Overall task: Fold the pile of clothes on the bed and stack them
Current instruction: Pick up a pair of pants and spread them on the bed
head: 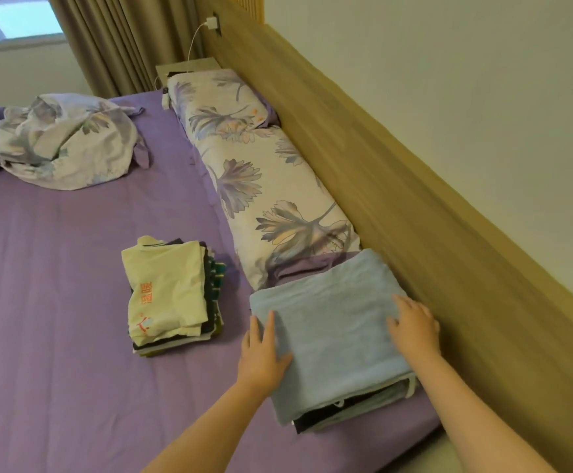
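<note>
Clothes lie in two folded stacks on the purple sheet (56,302) of the bed. At the far left, well apart from both stacks, sits a crumpled floral duvet (63,141). Nearer, left of the middle, stands the first stack (172,295): a pale yellow shirt with orange print lies on top, and dark and striped edges of other folded pieces show along its right and near sides. Just right of it, with a strip of bare sheet between them, is the second stack, topped by a folded light blue towel (332,322); dark and white folded edges show under the towel at its near end. The left hand (262,349) rests on the towel's left edge, its fingers straight and together, lying flat, with the thumb spread across the cloth. The right hand (414,324) rests flat on the towel's right side, fingers relaxed and a little spread, gripping nothing. Beyond the towel, two floral pillows (261,179) run in a row toward the far end, lying against the wooden headboard (414,199) that runs along the right. At the far end a white charger (212,22) is plugged into the headboard, its cable hanging down toward a small shelf (189,67), with a curtain (114,42) behind it.
</note>
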The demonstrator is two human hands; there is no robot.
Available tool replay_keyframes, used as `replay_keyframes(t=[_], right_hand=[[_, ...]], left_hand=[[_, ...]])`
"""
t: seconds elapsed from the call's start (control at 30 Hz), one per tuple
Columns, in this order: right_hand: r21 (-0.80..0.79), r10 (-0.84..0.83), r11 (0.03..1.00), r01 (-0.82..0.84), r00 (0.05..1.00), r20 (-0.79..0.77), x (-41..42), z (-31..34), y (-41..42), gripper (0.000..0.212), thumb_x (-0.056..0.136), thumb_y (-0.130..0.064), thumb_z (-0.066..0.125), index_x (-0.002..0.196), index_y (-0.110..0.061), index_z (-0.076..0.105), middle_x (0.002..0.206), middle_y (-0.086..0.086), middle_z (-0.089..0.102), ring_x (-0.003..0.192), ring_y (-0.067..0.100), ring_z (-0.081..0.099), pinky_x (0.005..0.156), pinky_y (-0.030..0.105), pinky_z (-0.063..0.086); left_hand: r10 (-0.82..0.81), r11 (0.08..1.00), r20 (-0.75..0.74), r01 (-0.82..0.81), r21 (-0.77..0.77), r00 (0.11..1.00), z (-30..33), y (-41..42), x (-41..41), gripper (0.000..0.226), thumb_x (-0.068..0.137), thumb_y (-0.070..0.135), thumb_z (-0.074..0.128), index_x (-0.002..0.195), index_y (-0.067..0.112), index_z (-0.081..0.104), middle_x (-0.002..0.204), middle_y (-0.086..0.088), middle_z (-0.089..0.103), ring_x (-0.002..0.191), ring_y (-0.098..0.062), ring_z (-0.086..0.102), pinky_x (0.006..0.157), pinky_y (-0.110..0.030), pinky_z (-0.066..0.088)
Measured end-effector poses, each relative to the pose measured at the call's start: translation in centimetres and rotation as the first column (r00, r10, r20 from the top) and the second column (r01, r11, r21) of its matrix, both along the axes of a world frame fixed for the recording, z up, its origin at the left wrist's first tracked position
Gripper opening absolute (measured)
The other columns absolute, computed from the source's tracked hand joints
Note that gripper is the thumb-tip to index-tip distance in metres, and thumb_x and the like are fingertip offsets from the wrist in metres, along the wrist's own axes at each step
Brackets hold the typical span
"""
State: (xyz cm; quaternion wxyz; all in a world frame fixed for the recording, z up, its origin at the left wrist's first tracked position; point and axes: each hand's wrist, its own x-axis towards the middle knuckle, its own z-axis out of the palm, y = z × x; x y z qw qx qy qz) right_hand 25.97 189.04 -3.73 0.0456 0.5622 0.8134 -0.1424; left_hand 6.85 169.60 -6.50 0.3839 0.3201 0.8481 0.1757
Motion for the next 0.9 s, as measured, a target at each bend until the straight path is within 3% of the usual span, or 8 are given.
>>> replay_keyframes(t=[0.07,0.13,0.3,0.47,0.57,0.67,0.8,0.9], right_hand=[[-0.113,0.135,0.985,-0.127,0.988,0.069,-1.2,-1.7,-1.6,0.062,0.096,-0.051,0.041,0.150,-0.031,0.018,0.158,0.002,0.016,0.145,0.024,0.011,0.115,0.045,0.020],[-0.240,0.202,0.955,-0.174,0.974,0.098,-2.3,-3.5,-3.1,0.073,0.088,-0.070,0.034,0.150,-0.041,0.005,0.160,0.001,-0.005,0.146,0.026,-0.006,0.114,0.054,0.009],[-0.365,0.239,0.918,-0.153,0.950,0.203,-3.3,-5.9,-3.1,0.086,0.080,-0.081,0.029,0.147,-0.045,-0.011,0.158,0.003,-0.019,0.146,0.029,-0.013,0.113,0.061,0.006],[-0.421,0.221,0.904,-0.076,0.926,0.307,-5.9,-3.6,-3.1,0.085,0.085,-0.072,0.037,0.150,-0.037,-0.005,0.159,0.008,-0.011,0.145,0.035,-0.001,0.110,0.061,0.014],[-0.319,0.201,0.943,-0.095,0.927,0.318,-8.5,-1.7,-4.1,0.069,0.093,-0.050,0.044,0.149,-0.020,0.018,0.157,0.011,0.010,0.143,0.031,0.012,0.112,0.052,0.022],[-0.147,0.257,0.962,-0.230,0.946,0.197,-11.9,-0.2,-6.0,0.049,0.097,-0.035,0.041,0.142,-0.015,0.034,0.153,0.007,0.024,0.141,0.025,0.020,0.113,0.044,0.024],[-0.106,0.395,0.914,-0.391,0.919,0.015,-17.6,1.0,-9.5,0.045,0.098,-0.032,0.042,0.140,-0.019,0.039,0.154,0.004,0.024,0.142,0.023,0.020,0.112,0.038,0.023],[-0.091,0.489,0.867,-0.490,0.872,-0.036,-21.6,0.8,-12.3,0.047,0.098,-0.037,0.042,0.141,-0.019,0.037,0.152,0.004,0.028,0.141,0.021,0.022,0.110,0.035,0.026]], left_hand=[[-0.188,0.982,-0.159,0.180,-0.064,0.969,-1.7,0.0,1.0,0.081,0.091,0.063,0.041,0.145,0.047,-0.017,0.153,-0.005,-0.034,0.145,-0.032,-0.018,0.118,-0.053,0.007],[-0.245,0.968,-0.194,0.231,-0.093,0.950,-3.1,-0.1,1.6,0.080,0.086,0.074,0.032,0.142,0.051,-0.020,0.146,-0.003,-0.045,0.141,-0.031,-0.029,0.115,-0.056,-0.002],[-0.265,0.950,-0.135,0.234,-0.209,0.955,-4.9,0.7,1.6,0.081,0.085,0.074,0.036,0.143,0.052,-0.016,0.150,-0.003,-0.040,0.144,-0.034,-0.021,0.115,-0.061,0.006],[-0.245,0.952,0.010,0.243,-0.187,0.969,-3.1,1.5,0.0,0.077,0.091,0.055,0.051,0.149,0.048,0.000,0.156,-0.003,-0.029,0.145,-0.037,-0.005,0.113,-0.052,0.027],[-0.203,0.978,0.022,0.204,-0.049,0.979,-1.4,0.1,-2.1,0.069,0.095,0.035,0.053,0.151,0.035,0.013,0.161,-0.003,-0.002,0.142,-0.032,0.023,0.105,-0.042,0.039],[-0.003,0.996,0.054,-0.002,0.089,0.999,-0.4,-2.4,-4.6,0.067,0.097,0.029,0.050,0.152,0.025,0.013,0.153,-0.003,0.032,0.131,-0.024,0.043,0.096,-0.034,0.042],[0.174,0.980,0.058,-0.178,0.084,0.983,0.2,-5.9,-8.9,0.065,0.098,0.028,0.048,0.153,0.022,0.013,0.146,-0.003,0.043,0.124,-0.021,0.050,0.097,-0.032,0.044],[0.277,0.950,0.072,-0.284,0.126,0.958,0.8,-8.1,-12.4,0.060,0.099,0.029,0.048,0.151,0.024,0.018,0.135,-0.003,0.052,0.118,-0.019,0.053,0.097,-0.030,0.045]])
